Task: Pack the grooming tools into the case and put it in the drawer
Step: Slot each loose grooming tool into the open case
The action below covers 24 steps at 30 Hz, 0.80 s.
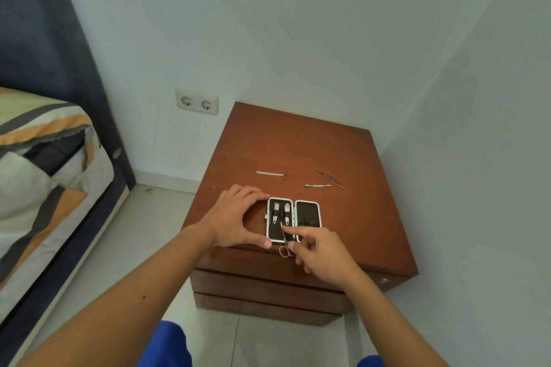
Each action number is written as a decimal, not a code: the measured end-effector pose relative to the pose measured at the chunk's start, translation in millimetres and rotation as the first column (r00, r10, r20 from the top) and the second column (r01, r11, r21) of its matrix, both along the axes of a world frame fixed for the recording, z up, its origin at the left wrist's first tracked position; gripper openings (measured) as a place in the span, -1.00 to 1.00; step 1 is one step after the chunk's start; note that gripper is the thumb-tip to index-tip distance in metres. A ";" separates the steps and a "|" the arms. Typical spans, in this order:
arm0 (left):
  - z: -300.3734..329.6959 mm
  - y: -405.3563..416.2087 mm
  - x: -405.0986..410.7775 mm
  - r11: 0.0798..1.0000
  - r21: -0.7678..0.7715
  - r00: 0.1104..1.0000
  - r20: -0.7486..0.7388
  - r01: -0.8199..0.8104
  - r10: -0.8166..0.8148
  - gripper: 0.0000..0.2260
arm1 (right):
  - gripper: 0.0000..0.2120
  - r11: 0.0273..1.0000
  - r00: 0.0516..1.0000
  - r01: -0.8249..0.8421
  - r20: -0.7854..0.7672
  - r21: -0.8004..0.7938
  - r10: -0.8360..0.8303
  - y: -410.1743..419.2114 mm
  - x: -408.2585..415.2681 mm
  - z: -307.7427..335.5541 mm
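Two clippers (281, 211) already sit in the open case (293, 219). Left hand (238, 217) braces it at 9 o'clock, fingers straight; right hand (320, 250) pinches scissors (284, 240), sliding them in. Next, loose tools at 12 o'clock.

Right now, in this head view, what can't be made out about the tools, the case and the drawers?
- Scissors: blade tips, hidden under the right hand fingers.
- Case left edge: covered by the left hand.
- Thin tools far right: too small to count or identify.
- Pieces strapped in the case's left half: too small to name.
- Nightstand drawers: handles out of sight.
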<state>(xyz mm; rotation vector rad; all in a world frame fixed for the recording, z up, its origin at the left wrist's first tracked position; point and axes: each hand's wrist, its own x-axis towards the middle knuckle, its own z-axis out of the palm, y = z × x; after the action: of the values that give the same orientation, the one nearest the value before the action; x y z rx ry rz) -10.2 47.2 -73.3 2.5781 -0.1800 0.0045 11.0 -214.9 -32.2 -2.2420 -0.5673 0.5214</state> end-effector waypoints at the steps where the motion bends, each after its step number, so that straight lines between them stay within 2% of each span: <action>1: -0.3 0.0 -0.2 1.000 0.003 1.000 0.000 0.001 -0.001 0.04 | -0.65 1.000 1.000 -0.008 0.007 -0.016 0.008 0.8 0.2 0.6; 8: 0.1 -1.0 -0.6 1.000 0.010 1.000 -0.006 -0.006 0.006 0.01 | -0.61 1.000 1.000 -0.012 0.023 -0.023 0.012 2.0 0.0 -0.1; 19: 0.4 -2.8 -2.8 1.000 -0.005 1.000 -0.009 -0.019 0.019 0.01 | -0.61 0.989 0.997 -0.071 -0.020 -0.128 0.069 12.2 14.9 5.9; 24: -0.1 -3.3 -2.4 1.000 -0.010 0.999 -0.020 -0.030 0.030 0.03 | -0.58 0.994 0.998 -0.061 0.027 -0.091 0.064 10.4 11.5 3.2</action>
<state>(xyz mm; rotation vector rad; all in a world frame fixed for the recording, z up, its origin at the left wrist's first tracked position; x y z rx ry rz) -12.6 43.9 -73.4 2.5692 -0.1341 -0.0090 22.6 -204.4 -29.1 -2.3273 -0.6425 0.5556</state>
